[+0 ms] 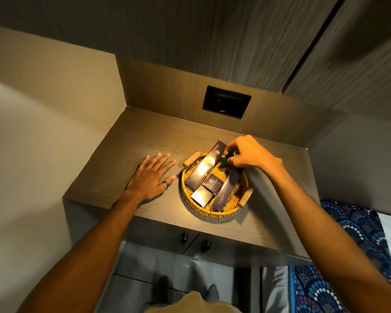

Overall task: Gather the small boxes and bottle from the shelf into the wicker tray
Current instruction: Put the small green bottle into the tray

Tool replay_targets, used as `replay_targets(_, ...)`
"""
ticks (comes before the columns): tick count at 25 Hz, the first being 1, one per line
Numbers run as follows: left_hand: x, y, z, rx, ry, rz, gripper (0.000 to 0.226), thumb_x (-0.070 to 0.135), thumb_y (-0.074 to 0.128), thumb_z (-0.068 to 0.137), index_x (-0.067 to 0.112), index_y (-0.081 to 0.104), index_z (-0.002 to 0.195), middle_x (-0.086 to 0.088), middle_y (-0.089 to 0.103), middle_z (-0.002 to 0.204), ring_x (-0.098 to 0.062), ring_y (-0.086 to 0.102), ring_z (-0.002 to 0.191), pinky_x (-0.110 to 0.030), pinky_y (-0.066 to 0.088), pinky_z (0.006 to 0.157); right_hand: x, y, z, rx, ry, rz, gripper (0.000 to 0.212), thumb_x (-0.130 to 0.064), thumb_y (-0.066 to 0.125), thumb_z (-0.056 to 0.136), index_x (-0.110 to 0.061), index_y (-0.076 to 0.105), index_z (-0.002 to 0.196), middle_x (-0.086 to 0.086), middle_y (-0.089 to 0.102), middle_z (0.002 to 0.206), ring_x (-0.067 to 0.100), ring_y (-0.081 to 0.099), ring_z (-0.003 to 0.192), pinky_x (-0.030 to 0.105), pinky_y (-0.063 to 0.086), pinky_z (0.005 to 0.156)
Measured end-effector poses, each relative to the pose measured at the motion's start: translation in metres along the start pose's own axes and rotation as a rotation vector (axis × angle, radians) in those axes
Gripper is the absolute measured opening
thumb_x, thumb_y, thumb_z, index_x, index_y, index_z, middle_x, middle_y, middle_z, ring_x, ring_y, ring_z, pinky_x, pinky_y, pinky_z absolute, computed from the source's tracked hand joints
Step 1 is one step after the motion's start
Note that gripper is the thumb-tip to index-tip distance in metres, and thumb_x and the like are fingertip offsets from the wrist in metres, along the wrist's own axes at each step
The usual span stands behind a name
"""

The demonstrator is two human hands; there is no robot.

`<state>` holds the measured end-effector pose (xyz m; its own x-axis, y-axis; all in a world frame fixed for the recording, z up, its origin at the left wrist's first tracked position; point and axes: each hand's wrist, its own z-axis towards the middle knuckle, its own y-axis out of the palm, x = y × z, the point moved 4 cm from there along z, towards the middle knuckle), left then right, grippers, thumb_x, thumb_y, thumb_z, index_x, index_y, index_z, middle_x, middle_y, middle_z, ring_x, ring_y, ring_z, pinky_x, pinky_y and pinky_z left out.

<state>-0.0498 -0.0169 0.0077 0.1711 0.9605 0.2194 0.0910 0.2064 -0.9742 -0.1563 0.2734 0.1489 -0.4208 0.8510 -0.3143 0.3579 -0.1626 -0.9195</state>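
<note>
A round wicker tray (190, 195) with two cork handles sits on the wooden shelf (127, 141). Several dark blue boxes lie in it: a long box (204, 168) leaning over the far rim, a small square box (213, 183), a shiny small box (202, 196) and another long box (226, 193) on the right. My right hand (250, 154) is over the tray's far side, fingertips pinched on a small green bottle (224, 160), mostly hidden by the fingers. My left hand (151, 177) lies flat on the shelf just left of the tray, fingers spread, a ring on one finger.
A black wall socket plate (226, 101) is set in the back panel above the shelf. Side walls enclose the shelf on the left and right. Cabinet doors with dark knobs (184, 237) are below the front edge. A patterned blue fabric (348, 245) hangs at lower right.
</note>
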Motion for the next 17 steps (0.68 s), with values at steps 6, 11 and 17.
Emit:
replay_targets(6, 0.003, -0.004, -0.001, -0.004, -0.003, -0.010, 0.065, 0.062, 0.022, 0.105, 0.038, 0.012, 0.164, 0.004, 0.006, 0.175, -0.019, 0.001, 0.161, -0.050, 0.001, 0.130, -0.027, 0.018, -0.008, -0.028, 0.014, -0.331, 0.048, -0.022, 0.078, 0.076, -0.017, 0.057, 0.119, 0.013, 0.068, 0.111, 0.035, 0.066, 0.102, 0.044, 0.057, 0.080)
replay_targets(11, 0.004, -0.006, -0.001, -0.005, -0.006, -0.013, 0.064, 0.061, 0.022, 0.105, 0.038, 0.013, 0.164, 0.005, 0.006, 0.175, -0.018, 0.000, 0.161, -0.050, 0.000, 0.130, -0.037, 0.030, -0.010, -0.012, 0.005, -0.389, 0.064, -0.027, 0.082, 0.078, -0.016, 0.048, 0.132, 0.017, 0.063, 0.121, 0.036, 0.060, 0.108, 0.040, 0.045, 0.079)
replay_targets(17, 0.013, -0.017, -0.002, 0.028, -0.072, -0.118, 0.053, 0.041, 0.029, 0.110, 0.032, 0.026, 0.163, 0.002, 0.023, 0.172, -0.019, 0.017, 0.158, -0.047, 0.007, 0.130, -0.024, 0.020, -0.060, 0.360, 0.232, -0.234, 0.072, -0.037, 0.068, 0.093, -0.017, 0.037, 0.155, 0.014, 0.048, 0.158, 0.036, 0.040, 0.150, 0.054, 0.032, 0.120)
